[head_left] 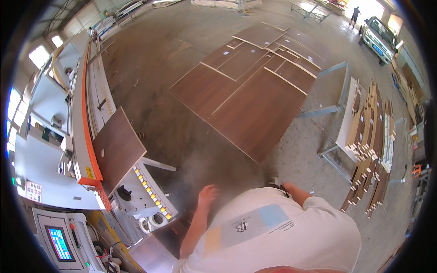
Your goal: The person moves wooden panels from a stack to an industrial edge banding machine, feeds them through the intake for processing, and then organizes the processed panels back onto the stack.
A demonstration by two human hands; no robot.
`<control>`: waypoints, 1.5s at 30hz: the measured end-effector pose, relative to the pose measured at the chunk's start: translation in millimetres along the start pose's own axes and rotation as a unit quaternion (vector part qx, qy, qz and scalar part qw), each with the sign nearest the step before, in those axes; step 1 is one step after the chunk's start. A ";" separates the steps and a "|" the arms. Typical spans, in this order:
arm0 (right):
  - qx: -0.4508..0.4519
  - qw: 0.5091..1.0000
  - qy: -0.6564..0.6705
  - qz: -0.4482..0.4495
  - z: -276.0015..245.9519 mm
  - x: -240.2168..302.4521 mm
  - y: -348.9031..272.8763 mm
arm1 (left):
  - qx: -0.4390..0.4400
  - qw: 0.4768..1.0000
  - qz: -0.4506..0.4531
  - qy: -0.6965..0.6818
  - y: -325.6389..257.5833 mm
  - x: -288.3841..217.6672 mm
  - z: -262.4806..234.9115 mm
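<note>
My left hand [208, 193] hangs in front of my white shirt over the grey concrete floor, fingers loosely bent, with nothing in it. It is nearest the front corner of a long edge-working machine [84, 113] with an orange stripe. A brown wood panel [117, 146] lies flat on that machine's table. My right forearm [297, 194] shows above the shirt. Its hand is mostly hidden at a small dark shape [278, 184], so its grip is unclear.
A low stack of large brown panels [255, 95] lies on the floor ahead. A rack of narrow wood strips [369, 150] stands right. A control screen [59, 244] sits lower left. Far off are a parked truck [380, 38] and a person [355, 15].
</note>
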State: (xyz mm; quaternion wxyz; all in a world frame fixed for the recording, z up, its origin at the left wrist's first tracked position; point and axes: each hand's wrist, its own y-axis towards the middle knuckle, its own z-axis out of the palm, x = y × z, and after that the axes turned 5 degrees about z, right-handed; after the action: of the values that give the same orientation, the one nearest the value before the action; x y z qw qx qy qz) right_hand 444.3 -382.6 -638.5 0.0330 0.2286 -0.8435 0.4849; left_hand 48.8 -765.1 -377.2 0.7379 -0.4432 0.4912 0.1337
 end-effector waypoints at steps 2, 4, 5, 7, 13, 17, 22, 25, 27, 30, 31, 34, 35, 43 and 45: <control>0.001 0.996 -0.041 -0.077 -32.4 9.3 -15.7 | 0.045 0.999 0.004 0.011 16.1 5.3 36.9; 0.005 0.977 0.207 -0.050 -65.0 30.0 -41.0 | 0.083 0.994 0.017 0.069 36.2 19.7 73.9; 0.010 0.919 0.393 0.015 -90.2 71.1 -72.2 | 0.078 0.994 0.016 0.078 41.4 29.9 82.3; -0.015 0.924 0.382 -0.026 -127.1 59.4 -104.4 | 0.142 0.978 0.077 0.134 75.1 55.2 123.7; -0.009 0.920 0.392 -0.004 -188.5 -52.5 -102.4 | 0.229 0.878 0.167 0.387 123.5 88.0 207.8; -0.039 0.948 0.272 -0.159 -238.1 -151.8 -95.4 | 0.159 0.900 0.077 0.399 126.1 67.7 249.5; -0.082 0.982 0.072 -0.153 -312.3 -160.4 -74.0 | 0.202 0.803 0.066 0.556 131.4 49.0 265.1; -0.166 0.966 0.179 -0.087 -351.8 -115.7 -64.8 | 0.249 0.756 0.108 0.595 159.5 92.1 236.8; -0.163 0.956 0.199 -0.143 -345.9 -110.3 -26.4 | 0.255 0.825 0.055 0.502 187.6 113.6 222.5; -0.124 0.973 0.081 -0.177 -361.7 -85.6 -3.8 | 0.212 0.892 -0.149 0.370 250.1 116.1 230.5; -0.126 0.974 0.054 -0.181 -377.3 -78.1 -2.1 | 0.198 0.908 -0.192 0.317 266.4 110.0 245.4; -0.096 0.979 0.022 -0.180 -412.8 -72.7 -5.8 | 0.139 0.884 -0.157 0.418 318.5 98.9 293.5; -0.084 0.981 0.044 -0.168 -429.2 -72.4 2.1 | 0.138 0.875 -0.147 0.441 340.2 81.3 318.5; -0.096 0.985 0.136 -0.054 -587.9 -9.9 110.1 | 0.270 0.856 0.134 0.419 474.0 -2.5 464.7; -0.112 0.986 0.110 -0.062 -614.8 3.5 157.6 | 0.330 0.810 0.213 0.436 497.5 -4.1 489.2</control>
State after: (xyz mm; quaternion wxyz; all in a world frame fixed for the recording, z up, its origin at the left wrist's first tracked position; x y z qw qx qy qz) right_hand 273.2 195.4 -439.7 0.1809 0.2205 -0.8680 0.4064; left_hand 28.6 -95.6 -572.7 0.5016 -0.0692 0.8576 -0.0900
